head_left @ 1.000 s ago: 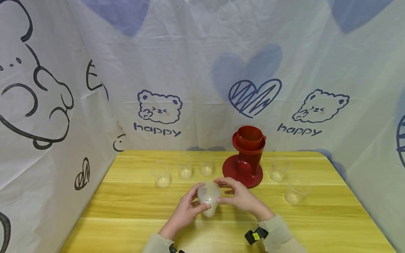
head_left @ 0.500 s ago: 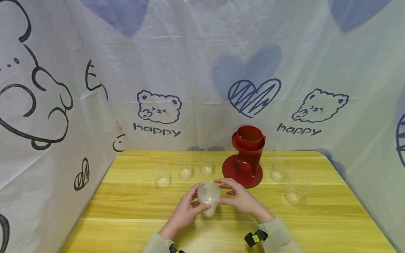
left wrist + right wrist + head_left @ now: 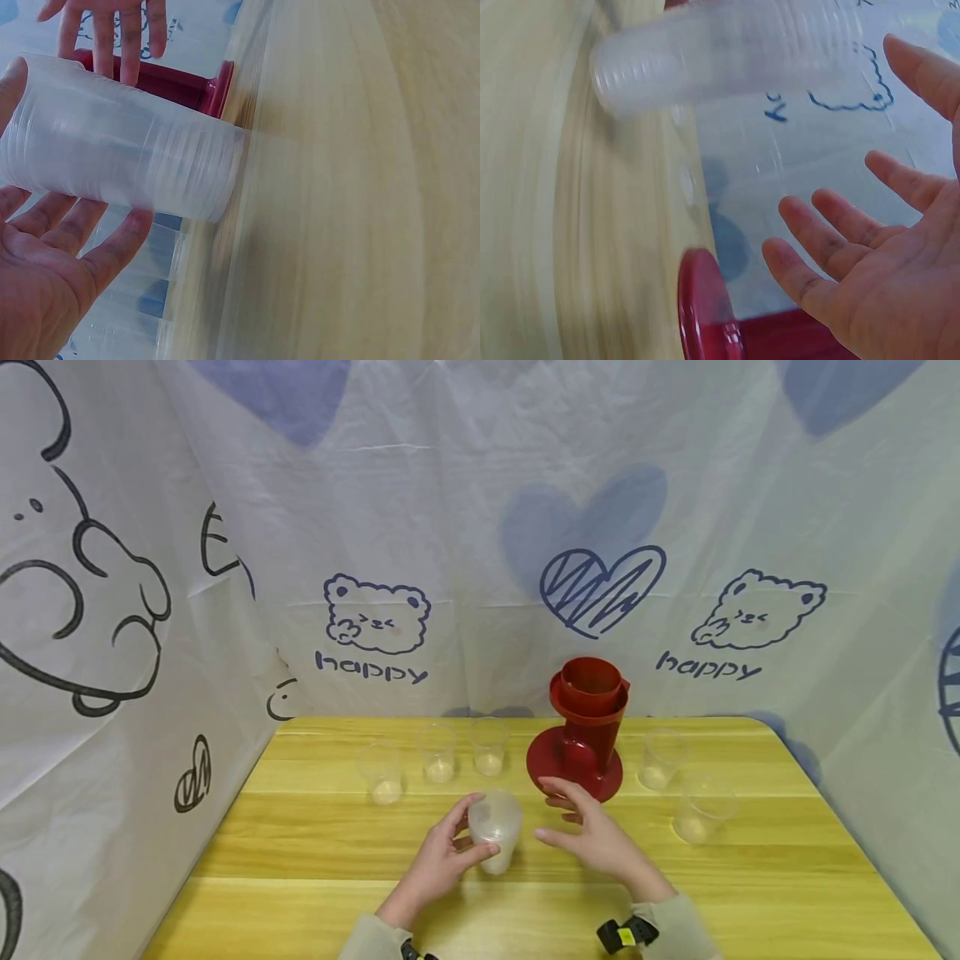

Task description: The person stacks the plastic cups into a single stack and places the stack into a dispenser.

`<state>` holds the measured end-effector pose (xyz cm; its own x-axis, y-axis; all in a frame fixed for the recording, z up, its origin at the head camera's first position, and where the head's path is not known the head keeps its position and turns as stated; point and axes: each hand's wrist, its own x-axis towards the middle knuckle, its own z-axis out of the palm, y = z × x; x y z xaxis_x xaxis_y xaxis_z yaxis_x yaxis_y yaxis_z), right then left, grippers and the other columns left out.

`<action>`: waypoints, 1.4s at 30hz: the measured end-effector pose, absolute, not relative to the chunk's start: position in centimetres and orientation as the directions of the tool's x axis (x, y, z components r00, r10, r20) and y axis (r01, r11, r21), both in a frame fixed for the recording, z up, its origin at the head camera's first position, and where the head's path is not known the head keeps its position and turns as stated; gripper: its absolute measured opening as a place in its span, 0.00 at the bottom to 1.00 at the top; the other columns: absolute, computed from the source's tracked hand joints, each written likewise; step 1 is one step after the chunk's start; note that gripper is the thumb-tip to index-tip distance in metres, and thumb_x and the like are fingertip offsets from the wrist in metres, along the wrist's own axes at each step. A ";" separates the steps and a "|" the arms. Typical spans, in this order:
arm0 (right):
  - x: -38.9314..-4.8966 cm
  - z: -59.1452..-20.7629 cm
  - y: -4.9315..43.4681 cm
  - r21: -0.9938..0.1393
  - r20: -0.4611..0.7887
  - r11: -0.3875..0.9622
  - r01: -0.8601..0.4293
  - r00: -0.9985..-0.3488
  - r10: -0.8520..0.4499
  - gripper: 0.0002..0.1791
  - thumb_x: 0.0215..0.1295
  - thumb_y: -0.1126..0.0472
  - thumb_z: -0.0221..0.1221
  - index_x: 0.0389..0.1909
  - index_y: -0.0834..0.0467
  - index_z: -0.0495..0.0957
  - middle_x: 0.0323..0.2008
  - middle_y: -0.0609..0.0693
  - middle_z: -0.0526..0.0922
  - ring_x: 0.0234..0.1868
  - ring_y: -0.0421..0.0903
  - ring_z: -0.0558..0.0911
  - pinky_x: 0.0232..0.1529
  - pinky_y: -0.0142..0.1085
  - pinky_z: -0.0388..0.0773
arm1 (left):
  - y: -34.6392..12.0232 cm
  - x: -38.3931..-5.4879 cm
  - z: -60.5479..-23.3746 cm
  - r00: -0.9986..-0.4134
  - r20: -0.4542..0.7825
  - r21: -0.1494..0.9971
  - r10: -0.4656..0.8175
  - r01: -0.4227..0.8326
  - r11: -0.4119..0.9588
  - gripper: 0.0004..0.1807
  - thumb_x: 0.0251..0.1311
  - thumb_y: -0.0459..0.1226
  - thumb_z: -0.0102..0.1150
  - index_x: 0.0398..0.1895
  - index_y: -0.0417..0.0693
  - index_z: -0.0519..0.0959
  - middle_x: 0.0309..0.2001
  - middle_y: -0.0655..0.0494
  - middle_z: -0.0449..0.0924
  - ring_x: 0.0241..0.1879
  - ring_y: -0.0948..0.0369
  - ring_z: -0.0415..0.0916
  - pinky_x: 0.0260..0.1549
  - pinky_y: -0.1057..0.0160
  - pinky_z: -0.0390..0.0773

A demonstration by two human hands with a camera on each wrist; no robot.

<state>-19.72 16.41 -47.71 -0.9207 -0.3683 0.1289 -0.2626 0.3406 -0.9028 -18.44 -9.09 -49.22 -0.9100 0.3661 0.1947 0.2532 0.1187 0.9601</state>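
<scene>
Clear plastic cups in a nested stack [image 3: 498,827] are stood upright on the desk [image 3: 300,877], clasped between the thumb and fingers of the left hand [image 3: 441,858]. The right hand [image 3: 596,839] is held just beside the stack, fingers spread, nothing grasped. A red stand [image 3: 588,745] is flanked by three single cups [image 3: 439,762] leftward and two more cups [image 3: 657,768] rightward.

- Stack of cups [image 3: 495,831]: clear plastic, cloudy where the layers nest, tapering from wide rims to a narrower base; upright, just below the middle of the head view, mouth up.
- Left hand [image 3: 441,858] grips it round the side.
- Right hand [image 3: 596,839], fingers spread, is just beside it, apart.
</scene>
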 end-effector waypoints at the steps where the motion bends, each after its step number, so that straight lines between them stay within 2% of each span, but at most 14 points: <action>1: -19.6 -47.6 16.8 -0.902 0.132 0.346 -0.259 -0.927 -0.351 0.36 0.62 0.57 0.68 0.69 0.52 0.64 0.67 0.54 0.67 0.64 0.59 0.69 0.63 0.58 0.67 | -9.1 -18.6 -49.6 -0.911 0.195 0.960 0.364 0.253 0.117 0.35 0.58 0.29 0.67 0.68 0.37 0.64 0.58 0.35 0.72 0.58 0.42 0.71 0.54 0.46 0.76; 6: -18.7 -46.8 18.8 -0.888 0.163 0.383 -0.253 -0.954 -0.252 0.35 0.62 0.59 0.68 0.68 0.55 0.65 0.64 0.55 0.70 0.63 0.59 0.70 0.62 0.58 0.67 | -9.1 -19.4 -51.5 -0.914 0.192 0.963 0.356 0.245 0.109 0.36 0.58 0.29 0.67 0.69 0.41 0.64 0.59 0.38 0.72 0.59 0.45 0.71 0.54 0.51 0.77; 11: -18.1 -46.0 21.1 -0.861 0.215 0.437 -0.259 -0.965 -0.149 0.35 0.63 0.58 0.67 0.68 0.60 0.64 0.65 0.59 0.70 0.64 0.59 0.70 0.61 0.59 0.68 | -9.1 -19.3 -51.3 -0.917 0.185 0.965 0.354 0.238 0.112 0.36 0.58 0.29 0.67 0.69 0.42 0.64 0.59 0.39 0.73 0.59 0.46 0.71 0.54 0.52 0.77; 16: -18.1 -45.7 23.4 -0.829 0.291 0.485 -0.279 -0.955 -0.052 0.35 0.64 0.60 0.66 0.68 0.63 0.63 0.64 0.62 0.69 0.65 0.61 0.66 0.65 0.62 0.60 | -9.1 -18.6 -49.5 -0.910 0.202 0.957 0.361 0.261 0.122 0.35 0.58 0.29 0.67 0.67 0.36 0.64 0.58 0.35 0.72 0.57 0.41 0.71 0.53 0.49 0.78; 21: -18.2 -45.5 25.7 -0.823 0.340 0.500 -0.268 -0.939 0.056 0.36 0.62 0.61 0.68 0.68 0.64 0.64 0.65 0.65 0.67 0.68 0.65 0.60 0.64 0.67 0.55 | -9.2 -18.9 -50.4 -0.914 0.194 0.958 0.357 0.255 0.130 0.35 0.58 0.29 0.67 0.69 0.39 0.64 0.59 0.37 0.72 0.58 0.44 0.71 0.53 0.52 0.78; 27: -18.4 -45.8 28.4 -0.797 0.318 0.574 -0.190 -0.939 0.132 0.43 0.60 0.58 0.69 0.72 0.63 0.58 0.69 0.70 0.55 0.69 0.71 0.53 0.63 0.71 0.51 | -9.3 -19.5 -51.7 -0.917 0.181 0.965 0.356 0.236 0.117 0.36 0.58 0.31 0.68 0.70 0.44 0.64 0.60 0.40 0.72 0.59 0.48 0.71 0.54 0.56 0.77; 36: -18.8 -47.4 30.9 -0.770 0.231 0.635 -0.062 -0.955 0.186 0.52 0.61 0.54 0.68 0.75 0.67 0.46 0.71 0.75 0.43 0.68 0.75 0.49 0.61 0.72 0.52 | -9.1 -18.3 -48.7 -0.912 0.186 0.960 0.366 0.247 0.128 0.35 0.58 0.29 0.67 0.67 0.34 0.63 0.58 0.34 0.73 0.58 0.42 0.71 0.53 0.51 0.78; 42: -19.0 -48.1 31.6 -0.794 0.117 0.606 0.042 -0.968 0.222 0.56 0.63 0.50 0.66 0.77 0.64 0.38 0.72 0.74 0.36 0.69 0.75 0.46 0.61 0.72 0.51 | -9.3 -19.4 -51.3 -0.913 0.190 0.963 0.362 0.245 0.114 0.36 0.58 0.31 0.68 0.69 0.41 0.63 0.59 0.39 0.73 0.59 0.47 0.71 0.53 0.56 0.78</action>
<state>-19.03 31.55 -48.10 -0.9681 0.2215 0.1172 0.0425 0.6058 -0.7945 -19.41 -9.33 -51.34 -0.9125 0.3623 0.1896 0.2455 0.1144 0.9626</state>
